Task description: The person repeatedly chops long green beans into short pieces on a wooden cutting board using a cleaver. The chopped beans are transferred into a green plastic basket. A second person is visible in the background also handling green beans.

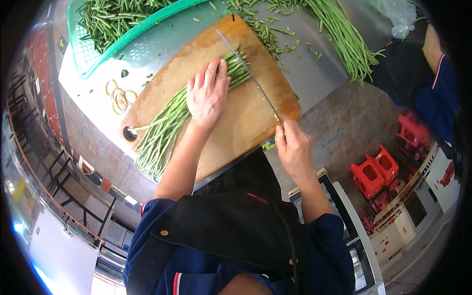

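Observation:
My left hand [209, 94] presses down on a bunch of long green beans [167, 121] that lies across a wooden cutting board [236, 118]. Its fingers rest over the bunch, close to the cut end. In my right hand [294, 147] is the handle of a kitchen knife [254, 79], mostly hidden by the fingers. The thin blade slants up and left across the board, at the bean ends just right of my left fingers. Small green bits cling to the blade near the handle. The beans' loose ends fan out past the board's lower left edge.
A green plastic basket [147, 26] of cut beans [110, 22] stands at upper left. Rubber bands [118, 97] lie left of the board. Bean trimmings [267, 37] and another long bean bunch [339, 37] are on the metal table [313, 70]. Another person's arm [432, 48] shows at right, above red stools [374, 171].

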